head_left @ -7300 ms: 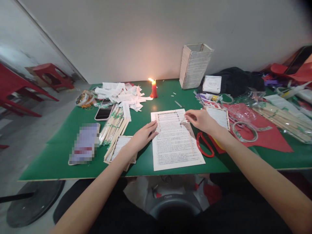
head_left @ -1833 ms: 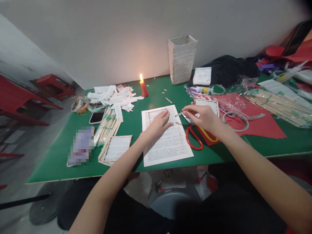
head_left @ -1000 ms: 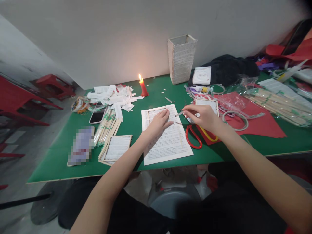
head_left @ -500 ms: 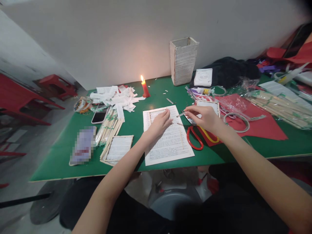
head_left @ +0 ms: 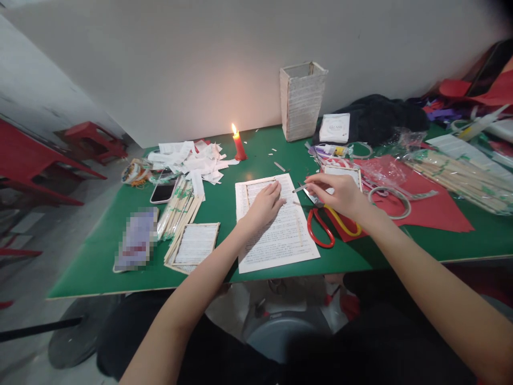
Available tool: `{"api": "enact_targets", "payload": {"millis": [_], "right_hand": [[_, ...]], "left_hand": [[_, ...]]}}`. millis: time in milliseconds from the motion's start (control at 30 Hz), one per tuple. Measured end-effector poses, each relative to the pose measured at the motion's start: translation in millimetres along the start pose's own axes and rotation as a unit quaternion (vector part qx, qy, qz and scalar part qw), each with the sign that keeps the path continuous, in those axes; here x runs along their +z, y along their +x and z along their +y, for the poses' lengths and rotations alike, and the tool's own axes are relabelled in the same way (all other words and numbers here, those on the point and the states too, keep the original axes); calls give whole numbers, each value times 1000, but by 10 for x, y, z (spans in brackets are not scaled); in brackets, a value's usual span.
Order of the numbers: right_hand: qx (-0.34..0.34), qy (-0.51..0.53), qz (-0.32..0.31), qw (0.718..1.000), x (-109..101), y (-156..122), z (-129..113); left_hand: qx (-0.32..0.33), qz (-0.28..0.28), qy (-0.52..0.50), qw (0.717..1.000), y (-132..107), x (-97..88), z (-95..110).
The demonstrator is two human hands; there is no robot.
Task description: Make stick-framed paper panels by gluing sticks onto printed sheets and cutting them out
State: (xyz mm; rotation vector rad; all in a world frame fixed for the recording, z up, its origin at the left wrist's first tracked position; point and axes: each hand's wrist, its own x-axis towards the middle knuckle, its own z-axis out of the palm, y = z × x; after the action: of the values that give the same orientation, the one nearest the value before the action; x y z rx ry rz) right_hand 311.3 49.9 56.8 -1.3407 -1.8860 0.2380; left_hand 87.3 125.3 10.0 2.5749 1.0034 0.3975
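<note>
Just now, only a small shift: the right hand (head_left: 334, 195) a little further to the right, the left hand (head_left: 263, 207) in nearly the same place, and no new contact with the paper.

In the right hand, a narrow pinch, thumb and fingers closed on a thin pale sliver (head_left: 299, 189), its tip pointing left, just above the upper right part of the printed sheet (head_left: 276, 240). The left hand flat and open, fingers resting on the upper part of the same sheet, beside and partly over a rectangular stick frame (head_left: 260, 183) lying there. The sheet near the middle of the green table (head_left: 100, 267), toward its front edge. Just under the right hand, a flat metal piece (head_left: 311, 196), its exact kind not clear, and close by, scissors (head_left: 318, 230) with red and yellow handles.

Near the back edge, a tall square holder (head_left: 302, 104) built from layered paper and sticks, open at the top, its inside not visible. At the right edge, a clear plastic bag (head_left: 460, 184) with many wooden sticks inside. Near the left edge, a loose bundle of wooden chopsticks (head_left: 176, 208) and, behind it, a lit red candle (head_left: 239, 147).
</note>
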Motion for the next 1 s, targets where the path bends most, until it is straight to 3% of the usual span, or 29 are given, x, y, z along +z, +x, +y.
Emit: {"api": "enact_targets", "payload": {"millis": [500,600,700,833,1000], "right_hand": [[12,-2,-1,1000,-58,18,-61],[37,20,34,999,-34,28,-87],[85,66,109,988,28,77,-113],[124,134,171,968,172,323,-93],[138,243,223,934,484,970,-4]], "left_hand": [[-35,-1,52,998,25,24,115],[-34,0,60,998,25,24,116],[-37,11,63,997,17,39,129],[-49,8,63,997,7,58,154],[-48,17,61,997,-10,67,155]]}}
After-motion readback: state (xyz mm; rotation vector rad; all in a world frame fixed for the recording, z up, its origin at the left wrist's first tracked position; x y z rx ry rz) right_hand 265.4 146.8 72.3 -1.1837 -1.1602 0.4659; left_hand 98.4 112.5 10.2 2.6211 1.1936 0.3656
